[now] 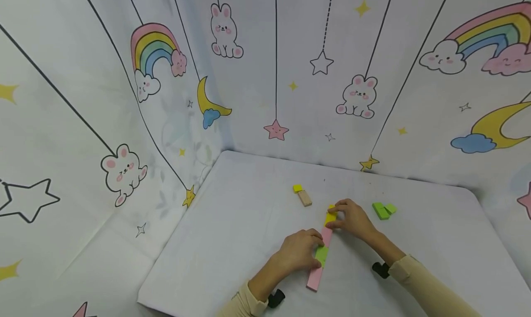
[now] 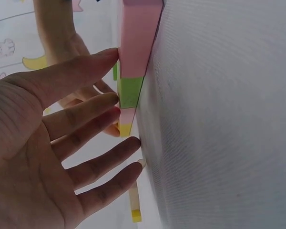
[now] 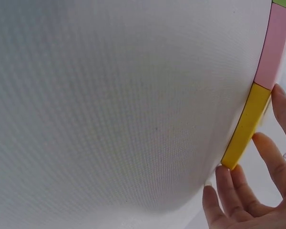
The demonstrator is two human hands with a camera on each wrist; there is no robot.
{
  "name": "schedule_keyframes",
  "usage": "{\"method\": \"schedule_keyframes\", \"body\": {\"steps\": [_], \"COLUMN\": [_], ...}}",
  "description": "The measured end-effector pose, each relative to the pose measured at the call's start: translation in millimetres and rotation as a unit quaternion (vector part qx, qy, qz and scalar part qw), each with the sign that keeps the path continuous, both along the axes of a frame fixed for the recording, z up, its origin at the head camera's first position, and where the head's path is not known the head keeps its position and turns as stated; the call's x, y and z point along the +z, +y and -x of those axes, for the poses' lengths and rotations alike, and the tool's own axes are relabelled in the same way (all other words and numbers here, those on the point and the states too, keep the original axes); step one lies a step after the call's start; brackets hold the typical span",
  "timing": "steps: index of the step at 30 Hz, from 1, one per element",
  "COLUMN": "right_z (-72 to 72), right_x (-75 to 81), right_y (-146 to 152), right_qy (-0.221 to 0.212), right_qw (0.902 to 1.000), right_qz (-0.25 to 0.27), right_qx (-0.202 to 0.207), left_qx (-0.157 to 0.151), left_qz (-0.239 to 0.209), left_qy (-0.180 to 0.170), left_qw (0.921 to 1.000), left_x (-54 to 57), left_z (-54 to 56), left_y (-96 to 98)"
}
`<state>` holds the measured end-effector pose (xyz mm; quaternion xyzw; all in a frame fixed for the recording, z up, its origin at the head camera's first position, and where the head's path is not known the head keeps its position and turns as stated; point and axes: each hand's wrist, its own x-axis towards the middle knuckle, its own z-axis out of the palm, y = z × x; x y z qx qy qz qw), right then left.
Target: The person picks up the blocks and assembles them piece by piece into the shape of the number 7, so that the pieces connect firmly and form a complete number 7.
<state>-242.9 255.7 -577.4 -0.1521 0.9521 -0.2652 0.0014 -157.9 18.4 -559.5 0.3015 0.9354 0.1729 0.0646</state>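
Table (image 1: 215, 243): white, beneath the block row (image 1: 327, 237).
Left hand (image 1: 297, 251): fingers apart, tips against the row's left side.
Right hand (image 1: 352, 219): fingers apart, touching its far end.
Block row: pink, green, pink, yellow, near to far.
Green blocks (image 1: 379, 211): right of the right hand.
Wooden block (image 1: 304, 198): beside a yellow block (image 1: 297, 188).

Pink block (image 2: 140, 40) partly beyond top edge
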Motion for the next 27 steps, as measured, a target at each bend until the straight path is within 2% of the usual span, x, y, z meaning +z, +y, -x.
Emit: {"method": "schedule_keyframes", "body": {"steps": [16, 23, 27], "right_z": [-6.5, -6.4, -5.8], "right_x": [5.7, 5.1, 4.5], "right_y": [-2.4, -1.4, -1.5], "right_qy": [-0.028, -0.028, -0.013], "right_qw": [0.9995, 0.9995, 0.9999], "right_qz": [0.01, 0.013, 0.007], "right_qx": [-0.012, -0.008, 0.001], "left_qx": [-0.007, -0.009, -0.008], "left_qz": [0.0, -0.003, -0.007], "left_qy": [-0.011, -0.009, -0.008], "left_qw": [0.9999, 0.9999, 0.9999], "left_x": [3.7, 3.7, 3.6], "left_z": [-2.4, -3.1, -3.2], "left_y": [-0.6, -1.1, -1.5]}}
